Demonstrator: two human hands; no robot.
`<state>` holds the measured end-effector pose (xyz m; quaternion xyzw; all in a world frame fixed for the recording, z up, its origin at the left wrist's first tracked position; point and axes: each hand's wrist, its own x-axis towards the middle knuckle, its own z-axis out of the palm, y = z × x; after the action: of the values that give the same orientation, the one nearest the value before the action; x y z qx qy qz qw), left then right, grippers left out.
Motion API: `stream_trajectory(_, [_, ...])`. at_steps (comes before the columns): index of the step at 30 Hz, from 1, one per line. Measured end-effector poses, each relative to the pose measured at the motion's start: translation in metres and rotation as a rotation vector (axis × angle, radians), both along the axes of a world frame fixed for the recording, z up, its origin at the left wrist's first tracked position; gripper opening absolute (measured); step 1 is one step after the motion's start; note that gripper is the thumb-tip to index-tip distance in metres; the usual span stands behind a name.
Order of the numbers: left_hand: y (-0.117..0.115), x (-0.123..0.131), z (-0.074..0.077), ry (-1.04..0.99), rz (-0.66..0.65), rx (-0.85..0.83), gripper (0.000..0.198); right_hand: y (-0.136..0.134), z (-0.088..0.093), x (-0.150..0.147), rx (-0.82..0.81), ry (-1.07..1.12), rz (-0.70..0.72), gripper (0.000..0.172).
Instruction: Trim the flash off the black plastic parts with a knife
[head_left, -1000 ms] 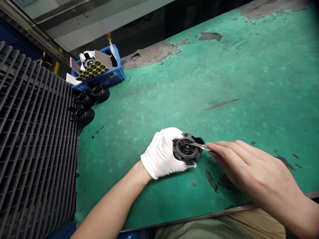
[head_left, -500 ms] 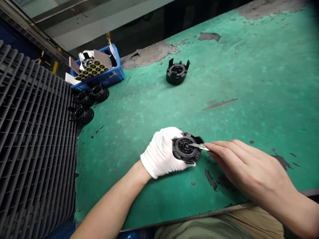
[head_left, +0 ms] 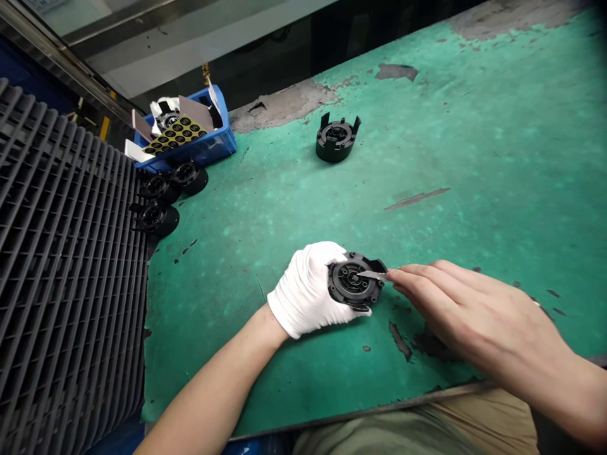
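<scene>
My left hand (head_left: 308, 287), in a white glove, is closed around a round black plastic housing (head_left: 351, 282) and tilts its ribbed face up toward me. Bare and pinched, my right hand (head_left: 469, 316) holds a small knife (head_left: 374, 275) with a pointed metal blade. The blade's tip lies over the middle of the housing's face; whether it touches the plastic I cannot tell. My fingers hide the knife's handle. Farther off, another black housing (head_left: 334, 140) stands upright on the green tabletop with its tabs pointing up.
A blue bin (head_left: 208, 146) at the back left holds a yellow sheet of round black stickers (head_left: 177, 134), card pieces and a part. Several black housings (head_left: 159, 218) sit beside it. A dark slatted grille (head_left: 71, 272) borders the left. The green table (head_left: 474, 158) has worn patches.
My right hand has turned slightly with the knife, and the blade now looks flatter and a little farther left. The left hand and its housing have stayed in place.
</scene>
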<state>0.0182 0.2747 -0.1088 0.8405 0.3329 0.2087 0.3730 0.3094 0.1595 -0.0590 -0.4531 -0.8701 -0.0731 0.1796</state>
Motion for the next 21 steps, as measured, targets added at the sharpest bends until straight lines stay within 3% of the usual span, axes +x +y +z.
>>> stream_trajectory(13, [0.002, 0.001, 0.0, -0.026, -0.011, -0.036, 0.078, 0.0, 0.004, 0.01, -0.11, 0.023, 0.021, 0.059])
stream_trajectory(17, [0.001, 0.001, -0.001, -0.028, -0.018, -0.047, 0.078, 0.0, 0.008, 0.011, -0.086, -0.037, 0.041, 0.065])
stream_trajectory(21, [0.0, 0.0, -0.003, -0.056, -0.008, -0.049, 0.081, 0.002, 0.011, 0.008, -0.023, -0.116, 0.096, 0.059])
